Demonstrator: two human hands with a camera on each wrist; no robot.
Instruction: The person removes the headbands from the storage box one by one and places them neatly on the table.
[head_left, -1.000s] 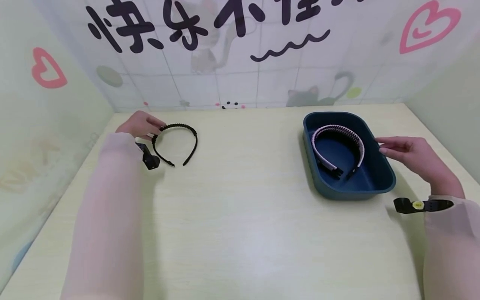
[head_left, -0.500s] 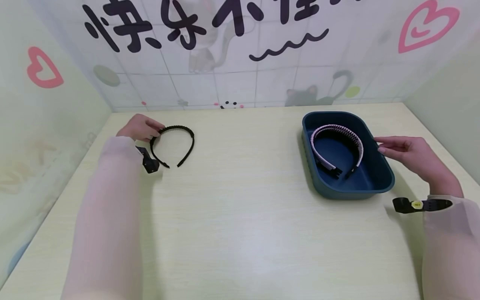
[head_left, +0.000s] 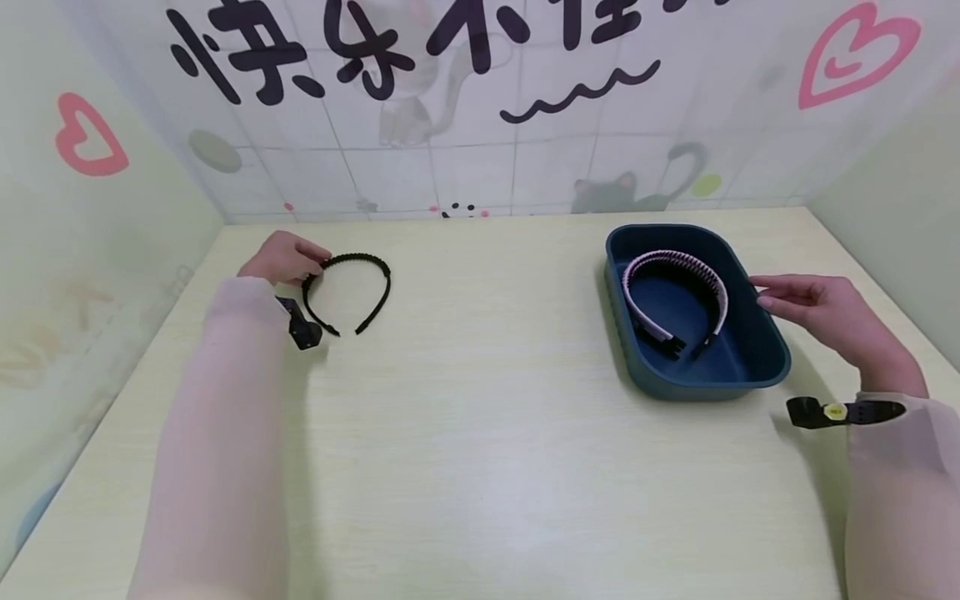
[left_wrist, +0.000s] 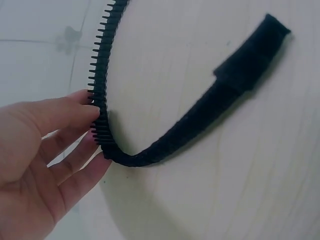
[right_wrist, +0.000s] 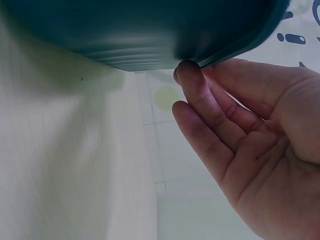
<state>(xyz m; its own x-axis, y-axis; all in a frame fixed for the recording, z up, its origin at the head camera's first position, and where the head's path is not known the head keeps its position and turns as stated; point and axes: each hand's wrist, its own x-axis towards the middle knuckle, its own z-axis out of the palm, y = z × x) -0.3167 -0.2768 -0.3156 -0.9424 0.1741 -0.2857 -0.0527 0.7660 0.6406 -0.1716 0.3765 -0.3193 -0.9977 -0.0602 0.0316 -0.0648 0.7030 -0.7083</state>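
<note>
In the head view my left hand (head_left: 281, 258) is at the far left of the table, gripping a black headband (head_left: 386, 283) by its upper left side. The left wrist view shows thumb and fingers on either side of the band's toothed part (left_wrist: 102, 65); one smooth end (left_wrist: 252, 52) points away from the hand. On the right, my right hand (head_left: 817, 308) pinches the right rim of a dark blue plastic basin (head_left: 705, 390). From the right wrist view, a fingertip (right_wrist: 190, 72) presses under the rim while the thumb's tip is hidden behind it. A pale pink toothed headband (head_left: 637, 275) lies inside the basin.
A pale wooden table (head_left: 465, 400) lies beneath everything. Behind it hangs a white printed backdrop (head_left: 465, 150) with black characters, and pale side walls flank both edges. Within the basin, dark band ends (head_left: 675, 346) show beside the pink headband.
My left hand and the black headband have shifted slightly towards me over the last second. The right hand, the basin and the pink headband stay in place.
</note>
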